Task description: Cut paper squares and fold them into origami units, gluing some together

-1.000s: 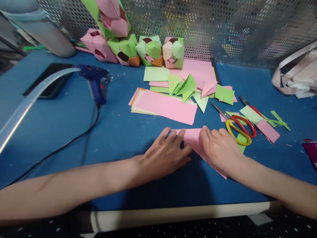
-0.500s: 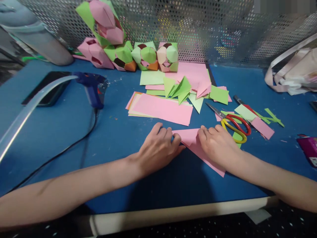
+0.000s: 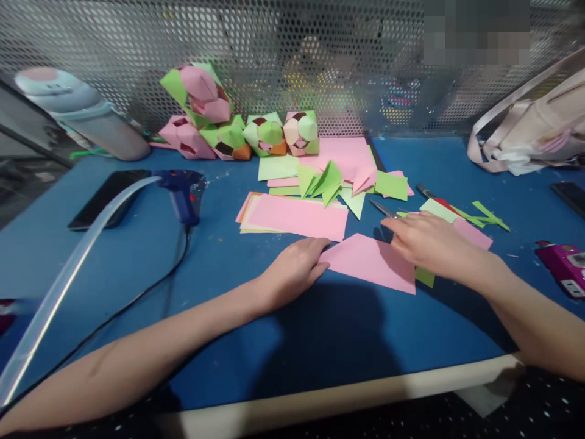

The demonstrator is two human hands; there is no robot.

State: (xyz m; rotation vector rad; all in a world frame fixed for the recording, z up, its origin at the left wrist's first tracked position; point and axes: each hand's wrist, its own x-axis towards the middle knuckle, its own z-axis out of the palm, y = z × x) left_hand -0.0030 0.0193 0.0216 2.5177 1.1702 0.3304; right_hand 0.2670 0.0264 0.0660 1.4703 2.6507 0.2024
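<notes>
A pink sheet of paper [image 3: 370, 262], folded to a slanted shape, lies flat on the blue table [image 3: 137, 256] in front of me. My left hand [image 3: 297, 268] rests flat beside it, fingertips touching its left corner. My right hand [image 3: 429, 244] has left the sheet and lies over the scissors [image 3: 382, 209] just right of it. Only the blade tips show past my fingers. The handles are hidden under my palm, so no grip can be seen.
A stack of pink sheets [image 3: 297, 216] and green folded triangles [image 3: 324, 180] lie behind the sheet. Origami models [image 3: 237, 128] line the mesh wall. A blue glue gun [image 3: 183, 189] with cord and a phone [image 3: 107, 198] sit left. A bag [image 3: 534, 131] and a magenta object [image 3: 564, 265] sit right.
My right hand lifted off the pink sheet and moved right and back onto the scissors. My left hand slid to the sheet's left corner. The sheet now lies uncovered, and the view tilted up.
</notes>
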